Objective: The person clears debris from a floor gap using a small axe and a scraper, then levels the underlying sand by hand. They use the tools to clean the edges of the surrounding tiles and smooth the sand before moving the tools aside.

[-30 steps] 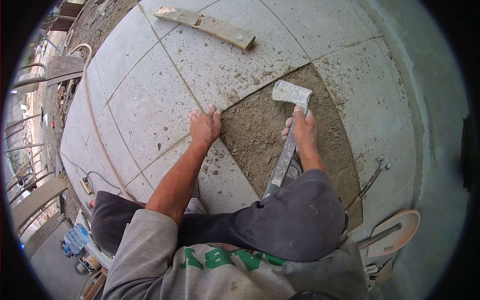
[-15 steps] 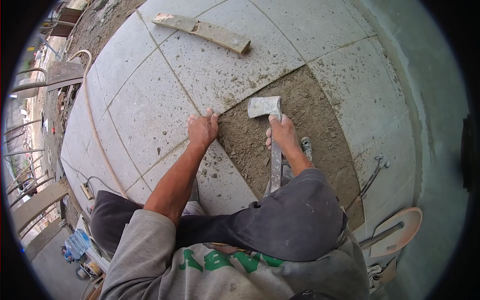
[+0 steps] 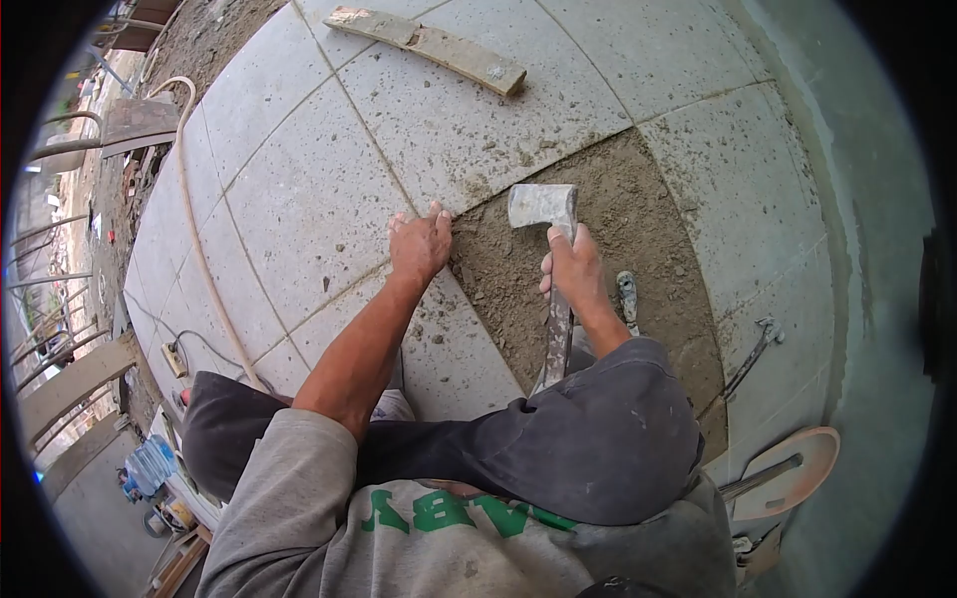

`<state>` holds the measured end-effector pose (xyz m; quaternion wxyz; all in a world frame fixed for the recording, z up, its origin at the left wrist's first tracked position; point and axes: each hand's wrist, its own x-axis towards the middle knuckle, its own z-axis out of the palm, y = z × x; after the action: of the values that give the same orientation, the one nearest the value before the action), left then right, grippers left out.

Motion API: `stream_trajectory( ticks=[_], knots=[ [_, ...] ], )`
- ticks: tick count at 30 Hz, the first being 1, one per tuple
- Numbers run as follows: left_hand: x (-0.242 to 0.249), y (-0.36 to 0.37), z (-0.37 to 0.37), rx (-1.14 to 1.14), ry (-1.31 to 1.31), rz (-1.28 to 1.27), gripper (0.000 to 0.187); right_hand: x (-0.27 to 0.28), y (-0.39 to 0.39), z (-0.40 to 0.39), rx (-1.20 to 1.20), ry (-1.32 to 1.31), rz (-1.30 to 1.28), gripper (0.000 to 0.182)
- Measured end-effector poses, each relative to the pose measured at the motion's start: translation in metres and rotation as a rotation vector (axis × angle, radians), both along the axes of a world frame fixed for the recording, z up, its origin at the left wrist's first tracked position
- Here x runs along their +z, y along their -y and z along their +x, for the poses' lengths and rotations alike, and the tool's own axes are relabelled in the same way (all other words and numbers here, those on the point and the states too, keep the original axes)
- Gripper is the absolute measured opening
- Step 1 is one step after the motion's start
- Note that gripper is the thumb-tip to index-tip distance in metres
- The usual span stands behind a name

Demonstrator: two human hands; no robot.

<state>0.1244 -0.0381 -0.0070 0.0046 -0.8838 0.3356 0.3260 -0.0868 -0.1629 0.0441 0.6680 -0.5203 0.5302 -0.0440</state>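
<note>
My right hand [image 3: 577,271] is wrapped round the handle of a hatchet [image 3: 541,205], close below its pale, mortar-smeared head. The hatchet is above a bare patch of crumbly mortar [image 3: 623,199] between the tiles. My left hand [image 3: 420,245] rests palm down with fingers apart, at the corner where a floor tile [image 3: 444,349] meets its neighbours. Grit is scattered over the grey tiles [image 3: 289,189] around the patch. Part of the hatchet's handle runs down toward my knee.
A wooden batten [image 3: 429,48] lies on the tiles ahead. To the right are a dirty hammer-like tool [image 3: 753,359] and an orange-rimmed float or pan [image 3: 812,468]. On the left, a hose [image 3: 189,209] crosses the floor near a power socket [image 3: 174,359] and a water bottle [image 3: 152,463].
The view has shifted slightly, so the floor appears further right. Both hands stay in nearly the same places, the right still gripping the hatchet.
</note>
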Motion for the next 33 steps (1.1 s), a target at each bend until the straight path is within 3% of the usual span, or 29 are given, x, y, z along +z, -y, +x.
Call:
stream_trajectory(
  ticks=[2,3,5,9,11,13,15,17,18,24,28,31,33],
  knots=[
    [-0.010,-0.007,-0.007,-0.001,0.239,-0.150,0.049,0.007,0.003,0.001,-0.158,-0.002,-0.044,0.030],
    [-0.007,-0.006,-0.005,0.005,0.238,-0.145,0.049,0.002,0.001,0.005,-0.152,-0.003,-0.039,0.030],
    [0.008,0.000,0.001,0.038,0.140,-0.148,0.055,-0.015,-0.012,0.015,0.087,-0.074,0.056,0.031],
    [0.022,-0.002,0.008,0.214,0.075,-0.183,0.065,-0.009,-0.014,0.012,0.174,-0.037,0.042,0.030],
    [0.017,0.001,0.017,0.218,0.084,-0.173,0.067,-0.004,-0.011,0.008,0.178,-0.027,0.016,0.030],
    [0.014,-0.005,0.013,0.221,0.084,-0.147,0.064,0.001,-0.015,0.006,0.012,0.049,-0.079,0.030],
    [0.014,-0.006,0.013,0.207,0.094,-0.141,0.062,-0.015,-0.024,0.013,0.041,0.014,-0.114,0.031],
    [0.013,-0.005,0.011,0.182,0.117,-0.181,0.061,-0.017,-0.032,0.021,0.262,-0.035,-0.006,0.032],
    [0.012,0.003,0.015,0.182,0.125,-0.196,0.061,-0.013,-0.031,0.024,0.329,-0.028,-0.089,0.033],
    [0.013,-0.004,0.009,0.214,0.081,-0.172,0.061,0.016,-0.014,0.016,0.106,0.029,-0.130,0.032],
    [0.002,-0.005,0.012,0.226,0.127,-0.211,0.059,-0.030,-0.040,0.027,0.296,-0.051,-0.071,0.028],
    [0.011,-0.004,0.015,0.283,0.076,-0.235,0.061,-0.007,-0.027,0.021,0.233,-0.008,0.042,0.040],
    [0.011,-0.010,0.014,0.314,0.067,-0.285,0.064,0.004,-0.020,0.013,0.189,0.004,0.040,0.038]
  ],
)
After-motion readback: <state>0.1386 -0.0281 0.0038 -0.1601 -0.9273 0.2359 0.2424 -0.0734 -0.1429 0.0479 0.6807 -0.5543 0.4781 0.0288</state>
